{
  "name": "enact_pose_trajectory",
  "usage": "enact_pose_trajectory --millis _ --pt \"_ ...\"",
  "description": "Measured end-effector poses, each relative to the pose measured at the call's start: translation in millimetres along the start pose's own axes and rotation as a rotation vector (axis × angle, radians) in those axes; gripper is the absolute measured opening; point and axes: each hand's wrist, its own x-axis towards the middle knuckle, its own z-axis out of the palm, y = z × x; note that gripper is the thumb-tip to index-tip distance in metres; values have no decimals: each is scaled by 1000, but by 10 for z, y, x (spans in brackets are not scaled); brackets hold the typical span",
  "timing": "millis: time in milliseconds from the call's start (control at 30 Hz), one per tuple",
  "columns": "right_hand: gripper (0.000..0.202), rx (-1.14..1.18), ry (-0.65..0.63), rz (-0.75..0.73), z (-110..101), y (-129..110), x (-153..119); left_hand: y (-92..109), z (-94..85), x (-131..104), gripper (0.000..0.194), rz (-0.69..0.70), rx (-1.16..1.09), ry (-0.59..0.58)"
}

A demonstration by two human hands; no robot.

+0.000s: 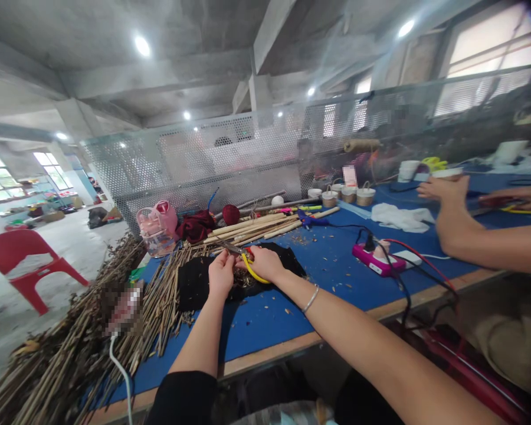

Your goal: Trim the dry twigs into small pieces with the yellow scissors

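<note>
My right hand (266,264), with a bracelet on the wrist, is closed around yellow-handled scissors (257,275). The dark blades point up and to the left, over my left hand (221,273). That hand is closed with its fingers pressed together near the blades; what sits in them is too small to tell. Beneath both hands a black cloth (194,286) lies on the blue tabletop (265,327), with small plant scraps on it. A large heap of dry stems (159,313) spreads out to the left of the cloth.
Pale sticks (248,229) and a blue glue gun (312,220) lie behind the cloth. A magenta power strip (377,260) with cables is on the right. Past it, a co-worker's hand (446,192) touches a small pot. A perforated metal screen (230,159) stands behind.
</note>
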Motion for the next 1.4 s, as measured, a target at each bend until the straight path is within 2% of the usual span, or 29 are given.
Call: enact_pose_trajectory --millis 100,367,700,967,1133,1400 --pt "63 0 30 -26 7 -13 0 -1 -3 3 27 -9 -28 -47" --pt "60 29 97 -138 21 -7 -8 -22 19 -8 24 -42 -54 -39" --pt "59 73 48 -79 49 -6 -12 -11 39 -35 30 -21 75 -20" --pt "62 53 -14 -19 33 -62 -25 -9 -1 -17 25 71 245 43" --pt "64 63 -18 -21 27 -58 -20 -26 -29 -5 27 92 238 61" --pt "62 24 -18 -12 1 -69 -27 -32 -17 -5 32 32 127 80"
